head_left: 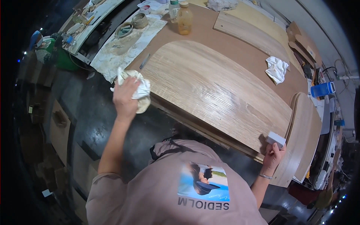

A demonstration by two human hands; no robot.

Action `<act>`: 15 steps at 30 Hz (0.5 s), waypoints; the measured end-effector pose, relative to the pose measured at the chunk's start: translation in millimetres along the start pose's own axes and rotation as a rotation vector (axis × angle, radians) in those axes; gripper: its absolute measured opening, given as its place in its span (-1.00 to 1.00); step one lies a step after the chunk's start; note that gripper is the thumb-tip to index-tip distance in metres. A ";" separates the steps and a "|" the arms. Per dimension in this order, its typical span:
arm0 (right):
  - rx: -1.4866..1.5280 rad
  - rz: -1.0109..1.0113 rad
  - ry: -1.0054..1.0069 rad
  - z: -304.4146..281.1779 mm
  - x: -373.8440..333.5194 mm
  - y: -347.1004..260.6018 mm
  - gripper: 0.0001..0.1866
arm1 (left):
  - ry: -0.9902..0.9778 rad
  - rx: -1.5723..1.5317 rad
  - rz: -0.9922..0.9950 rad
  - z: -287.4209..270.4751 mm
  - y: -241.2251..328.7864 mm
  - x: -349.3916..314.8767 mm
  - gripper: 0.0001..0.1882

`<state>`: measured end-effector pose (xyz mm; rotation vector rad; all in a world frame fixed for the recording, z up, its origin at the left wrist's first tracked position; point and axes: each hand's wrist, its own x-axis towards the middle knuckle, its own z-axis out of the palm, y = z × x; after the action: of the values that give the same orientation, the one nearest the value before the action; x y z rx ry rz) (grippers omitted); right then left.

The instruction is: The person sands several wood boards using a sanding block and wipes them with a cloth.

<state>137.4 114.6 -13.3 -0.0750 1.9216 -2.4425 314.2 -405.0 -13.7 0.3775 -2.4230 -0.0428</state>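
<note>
Panel (213,90) of pale wood grain, rounded at its far left corner, lies flat on a brown-covered worktable; clock directions run from its centre. At nine o'clock, the left hand (126,99) clutches a bunched white cloth (142,90) by the panel's end; whether cloth and wood touch, I cannot tell. Between four and five, the right hand (275,152) pinches a whitish block (276,138) at the near corner.

Closest in the way are the stacked panels (300,135) at four o'clock, crowding the right end. A thin strip (144,61) lies beside the edge at ten; farther out that way, a stained sheet (107,58) carries a bowl (123,30) and, toward half past ten, a round tin (140,21). At eleven stand an amber jar (185,20) and a clear bottle (174,11). A narrow board (247,35) occupies one o'clock, cut cardboard (303,43) two. A crumpled white rag (276,70) sits between two and three, a blue cup (321,89) at three.
</note>
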 end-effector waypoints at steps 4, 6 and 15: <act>0.014 -0.005 0.006 0.1 1.6 1.9 -0.55 | -0.068 -0.369 0.112 4.7 118.2 -0.4 -0.68; 0.021 -0.007 -0.006 -5.1 2.7 5.0 -0.55 | -0.123 -0.570 0.324 23.1 181.7 -12.8 -0.73; 0.248 -0.118 0.203 -17.9 -18.8 -22.3 -0.62 | -0.341 -0.889 0.580 37.7 264.1 56.2 -0.51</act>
<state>155.3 138.3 3.9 0.0711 1.7080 -2.8469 181.0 -170.4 26.2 -0.7765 -2.4490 -0.9399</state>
